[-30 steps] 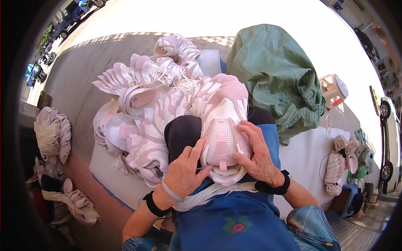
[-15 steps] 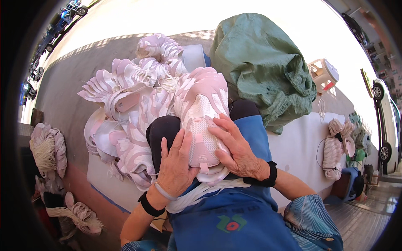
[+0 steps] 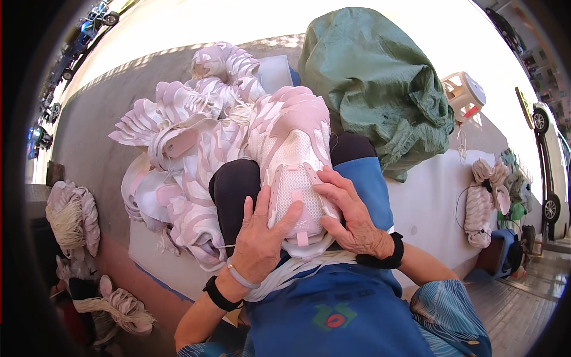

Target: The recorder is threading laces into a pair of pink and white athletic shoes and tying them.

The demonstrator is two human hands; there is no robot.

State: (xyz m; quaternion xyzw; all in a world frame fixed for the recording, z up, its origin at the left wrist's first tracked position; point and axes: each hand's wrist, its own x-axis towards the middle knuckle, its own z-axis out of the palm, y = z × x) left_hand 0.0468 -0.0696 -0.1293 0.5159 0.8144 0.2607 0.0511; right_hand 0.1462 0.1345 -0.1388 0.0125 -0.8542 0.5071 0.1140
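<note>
A pink and white shoe upper [image 3: 295,160] lies on top of a stack of similar uppers across my lap, its tongue end toward me. My left hand [image 3: 262,238] rests along the left side, fingers spread, with a fingertip on the tongue. On the other side my right hand [image 3: 351,217] holds the eyelet edge between bent fingers and thumb. White laces [image 3: 273,279] lie bunched over my blue apron [image 3: 309,297], below the tongue. A thin lace end pokes out beside my left wrist.
A heap of pink and white uppers [image 3: 184,143] spreads to the left on a pale sheet [image 3: 416,208]. A large green sack [image 3: 372,83] stands ahead right, near a plastic stool [image 3: 464,95]. Bundled uppers with laces [image 3: 74,214] sit far left; another bundle [image 3: 479,214] lies right.
My left hand's index finger has moved right onto the tongue. My right hand has shifted outward to the upper's right edge. The view has moved slightly.
</note>
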